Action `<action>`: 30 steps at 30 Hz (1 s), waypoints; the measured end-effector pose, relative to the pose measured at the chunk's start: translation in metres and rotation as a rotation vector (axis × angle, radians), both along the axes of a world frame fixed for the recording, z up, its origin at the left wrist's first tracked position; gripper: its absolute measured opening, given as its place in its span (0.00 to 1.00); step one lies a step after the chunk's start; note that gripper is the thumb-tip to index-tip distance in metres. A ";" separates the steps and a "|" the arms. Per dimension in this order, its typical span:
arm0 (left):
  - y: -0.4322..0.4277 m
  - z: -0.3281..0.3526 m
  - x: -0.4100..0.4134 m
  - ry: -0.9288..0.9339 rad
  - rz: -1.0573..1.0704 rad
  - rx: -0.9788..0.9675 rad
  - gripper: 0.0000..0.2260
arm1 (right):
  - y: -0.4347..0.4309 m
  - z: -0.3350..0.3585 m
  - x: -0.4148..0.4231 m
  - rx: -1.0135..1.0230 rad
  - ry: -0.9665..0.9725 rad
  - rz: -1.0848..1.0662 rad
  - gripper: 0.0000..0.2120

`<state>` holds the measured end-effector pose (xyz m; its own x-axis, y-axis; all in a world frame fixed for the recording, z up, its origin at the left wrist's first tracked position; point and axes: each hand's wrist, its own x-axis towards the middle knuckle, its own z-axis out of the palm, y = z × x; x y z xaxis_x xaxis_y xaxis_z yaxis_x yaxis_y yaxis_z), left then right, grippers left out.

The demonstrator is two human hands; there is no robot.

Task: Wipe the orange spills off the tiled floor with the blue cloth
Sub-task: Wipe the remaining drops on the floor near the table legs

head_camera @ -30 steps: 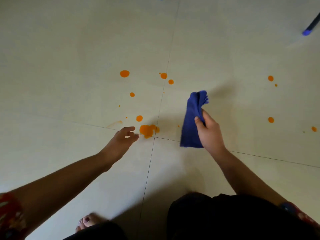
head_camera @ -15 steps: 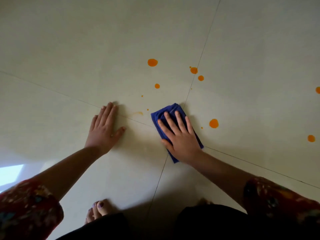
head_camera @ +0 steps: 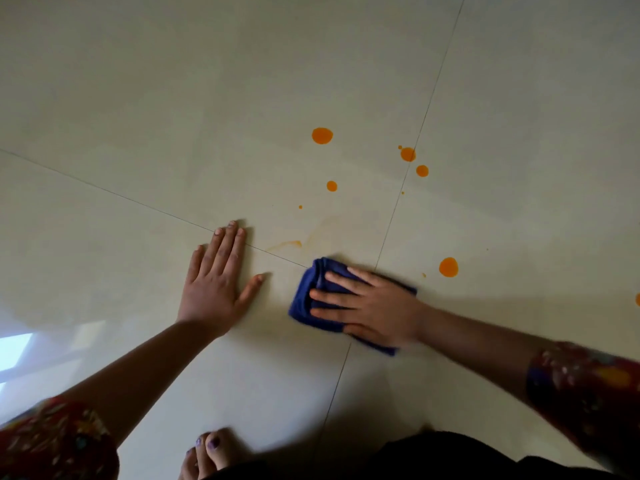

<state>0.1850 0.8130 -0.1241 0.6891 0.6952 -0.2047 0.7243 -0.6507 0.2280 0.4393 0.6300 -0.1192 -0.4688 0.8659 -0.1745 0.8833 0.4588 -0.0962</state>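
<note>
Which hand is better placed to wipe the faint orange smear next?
Right hand: it presses the blue cloth, with the smear just beyond. The left hand lies flat on the floor, bare.

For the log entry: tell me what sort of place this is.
Probably an indoor room in a home. Large glossy cream floor tiles with thin grout lines, a window's light reflected at the left, and a bare foot with painted nails suggest it.

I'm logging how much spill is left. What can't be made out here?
Head view only:
- Floor under the blue cloth: hidden by the cloth and the right hand.
- Orange spot at the right edge: cut off by the frame.
- Floor under the left hand: covered.
</note>
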 end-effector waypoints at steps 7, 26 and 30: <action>0.000 -0.005 -0.004 -0.047 -0.024 0.058 0.33 | 0.080 -0.001 0.024 0.118 -0.008 -0.363 0.27; 0.002 -0.007 -0.009 -0.315 0.234 0.056 0.25 | 0.131 -0.007 -0.023 0.077 0.081 0.019 0.25; 0.001 -0.005 -0.007 -0.283 0.197 0.066 0.25 | 0.160 -0.007 0.010 0.176 0.026 -0.610 0.26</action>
